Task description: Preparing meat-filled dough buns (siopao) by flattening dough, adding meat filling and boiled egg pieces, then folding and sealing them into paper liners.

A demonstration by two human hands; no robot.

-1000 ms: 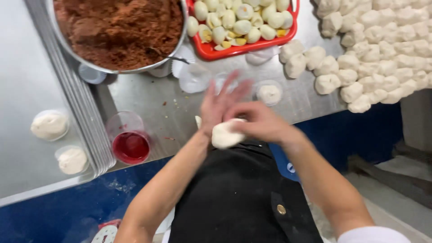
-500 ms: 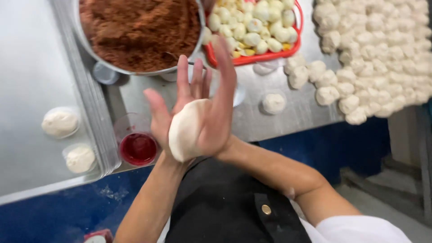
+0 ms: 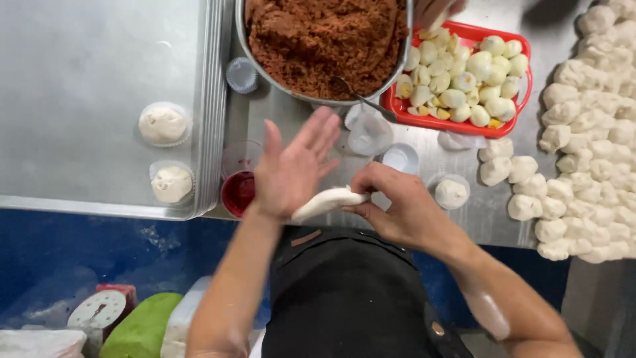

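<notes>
A flattened piece of white dough (image 3: 328, 201) is held between my two hands above the front edge of the steel table (image 3: 298, 126). My left hand (image 3: 291, 169) has its fingers spread and the dough rests against its palm. My right hand (image 3: 397, 209) pinches the dough's right edge with thumb and fingers. Most of the dough is hidden behind my left hand. Just beyond my hands a big metal bowl (image 3: 246, 46) holds brown minced filling (image 3: 318, 40), with a spoon (image 3: 361, 99) stuck in it.
A red basket (image 3: 523, 59) of peeled egg pieces (image 3: 464, 73) stands beside the bowl. Several dough balls (image 3: 583, 132) are heaped on the right. A cup of red liquid (image 3: 238, 189), paper cups (image 3: 401, 158) and two filled buns (image 3: 163, 124) on a steel tray (image 3: 79, 59) lie to the left.
My hands have come down from an upright clap around the dough. The left hand now lies flatter and the right hand has shifted to pinch the dough's edge.
</notes>
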